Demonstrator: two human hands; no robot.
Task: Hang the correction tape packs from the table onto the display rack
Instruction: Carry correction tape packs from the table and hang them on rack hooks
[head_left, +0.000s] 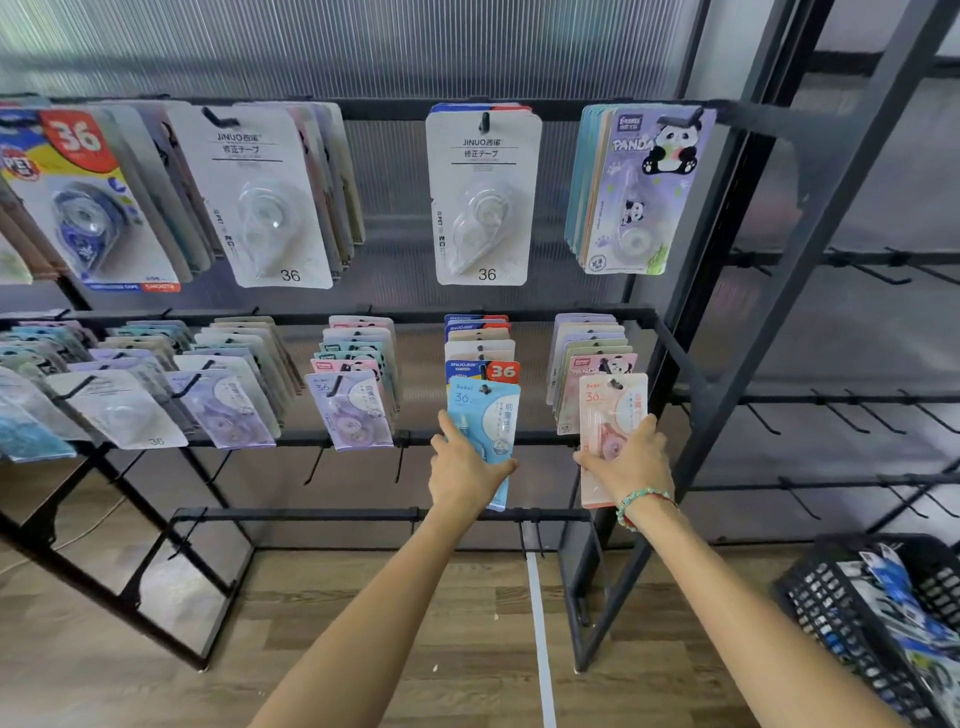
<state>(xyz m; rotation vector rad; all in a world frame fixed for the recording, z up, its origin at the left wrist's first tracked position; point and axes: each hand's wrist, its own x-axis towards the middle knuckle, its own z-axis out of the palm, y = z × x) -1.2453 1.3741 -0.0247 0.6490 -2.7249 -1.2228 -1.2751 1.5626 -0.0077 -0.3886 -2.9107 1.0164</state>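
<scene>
I have the left hand (470, 470) gripping the blue pack (485, 415) and the right hand (631, 462) the pink pack (610, 415), both at the hook tips on the rack's (675, 358) middle rail, right end; letting go before the holes seat could drop them.

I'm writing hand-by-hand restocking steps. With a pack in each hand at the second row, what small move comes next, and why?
Probably let go. The blue pack and the pink pack each seem threaded on a hook already, while the left hand and right hand grip their lower halves.
</scene>
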